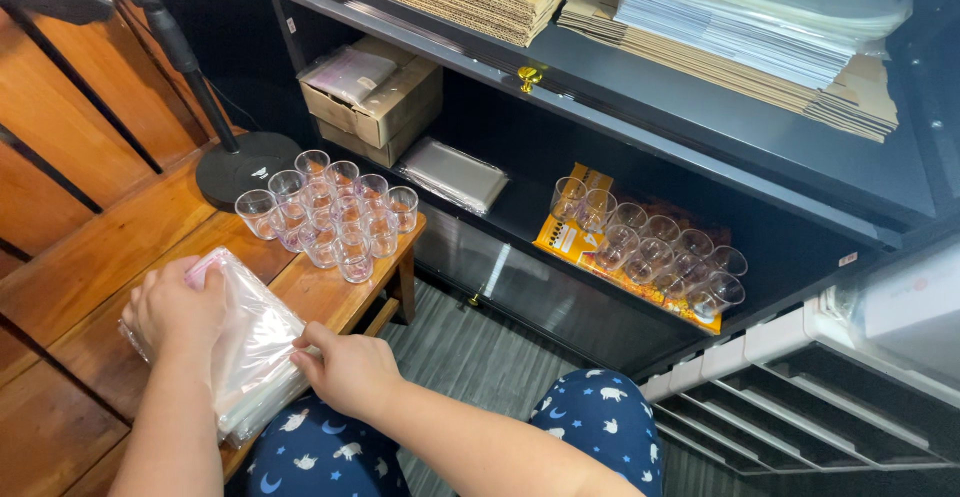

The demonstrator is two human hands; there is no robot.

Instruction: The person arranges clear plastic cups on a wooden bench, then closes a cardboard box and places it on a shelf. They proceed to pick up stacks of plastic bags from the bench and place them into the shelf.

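A stack of clear plastic bags (250, 347) lies at the lower left of the frame on the wooden bench (330, 292), its long axis running from upper left to lower right. The left hand (178, 309) rests flat on its far end, fingers curled over the edge, while the right hand (348, 369) pinches the near right edge. Clear cups (330, 219) stand just beyond.

Clear plastic cups (325, 215) stood clustered on the wooden bench (330, 292), near a black stand base (245, 165). More cups (655, 252) sat on an orange sheet in the dark shelf (700, 117), beside a cardboard box (372, 92).
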